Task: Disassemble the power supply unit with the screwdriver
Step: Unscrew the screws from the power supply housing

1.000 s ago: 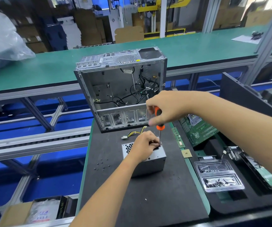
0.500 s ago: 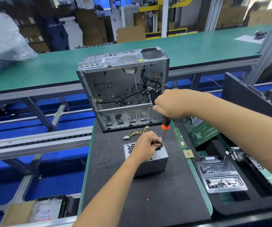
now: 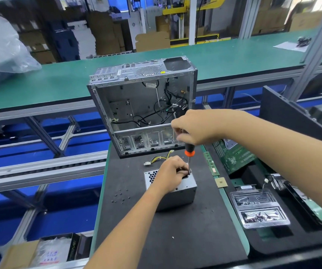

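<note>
Power supply [image 3: 175,193] looks stiff and heavy-ish; it's gripped on top by left hand [image 3: 172,174], screwdriver [image 3: 189,152] pinched by right hand [image 3: 194,127].

Power supply unit [image 3: 177,193]: grey metal, honeycomb-perforated vent panel. Screwdriver [image 3: 189,152]: black handle, orange collar, silver shaft. Computer case [image 3: 142,105]: bare silver-grey steel, black internal cables. Work mat [image 3: 175,239]: black. Circuit board [image 3: 233,158]: green. Conveyor surface [image 3: 59,82]: green.
</note>
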### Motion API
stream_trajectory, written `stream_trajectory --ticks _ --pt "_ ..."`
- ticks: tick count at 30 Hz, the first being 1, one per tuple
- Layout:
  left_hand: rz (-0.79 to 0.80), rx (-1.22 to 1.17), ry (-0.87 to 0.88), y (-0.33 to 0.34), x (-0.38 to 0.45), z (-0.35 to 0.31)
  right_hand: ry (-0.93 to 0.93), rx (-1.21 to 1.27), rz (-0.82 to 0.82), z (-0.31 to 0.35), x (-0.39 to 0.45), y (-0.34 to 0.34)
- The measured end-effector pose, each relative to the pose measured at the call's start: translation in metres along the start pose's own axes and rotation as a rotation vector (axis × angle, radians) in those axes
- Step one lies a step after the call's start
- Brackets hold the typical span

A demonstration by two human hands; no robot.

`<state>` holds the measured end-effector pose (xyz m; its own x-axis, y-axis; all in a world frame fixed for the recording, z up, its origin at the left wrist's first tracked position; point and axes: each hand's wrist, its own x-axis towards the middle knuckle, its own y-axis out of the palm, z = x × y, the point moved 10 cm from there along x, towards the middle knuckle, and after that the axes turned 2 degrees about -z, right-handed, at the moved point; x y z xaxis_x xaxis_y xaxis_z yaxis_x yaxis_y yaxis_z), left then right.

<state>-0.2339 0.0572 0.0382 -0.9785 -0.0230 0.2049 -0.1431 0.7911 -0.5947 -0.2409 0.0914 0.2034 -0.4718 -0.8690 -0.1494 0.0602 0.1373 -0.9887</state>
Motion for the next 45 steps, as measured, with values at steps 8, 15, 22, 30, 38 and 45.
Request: stream_trajectory --ticks 8,15,22,30,38,45 --pt "0.004 0.021 0.003 0.000 0.001 -0.001 0.093 -0.031 0.093 -0.007 -0.002 0.006" --pt "-0.004 0.044 0.027 0.000 0.000 -0.003 -0.026 0.204 0.154 0.014 -0.006 0.006" --pt "-0.006 0.047 0.017 -0.001 0.000 -0.003 0.072 -0.265 0.003 0.006 -0.001 0.002" --pt "-0.014 0.067 0.044 -0.003 -0.002 -0.009 -0.006 0.238 0.071 0.010 -0.009 -0.001" --pt "-0.006 0.084 0.015 -0.001 -0.001 -0.005 0.112 -0.013 0.013 -0.005 -0.006 0.000" --pt "0.006 0.078 -0.001 -0.001 -0.001 -0.007 0.071 0.105 0.070 0.002 -0.011 0.001"
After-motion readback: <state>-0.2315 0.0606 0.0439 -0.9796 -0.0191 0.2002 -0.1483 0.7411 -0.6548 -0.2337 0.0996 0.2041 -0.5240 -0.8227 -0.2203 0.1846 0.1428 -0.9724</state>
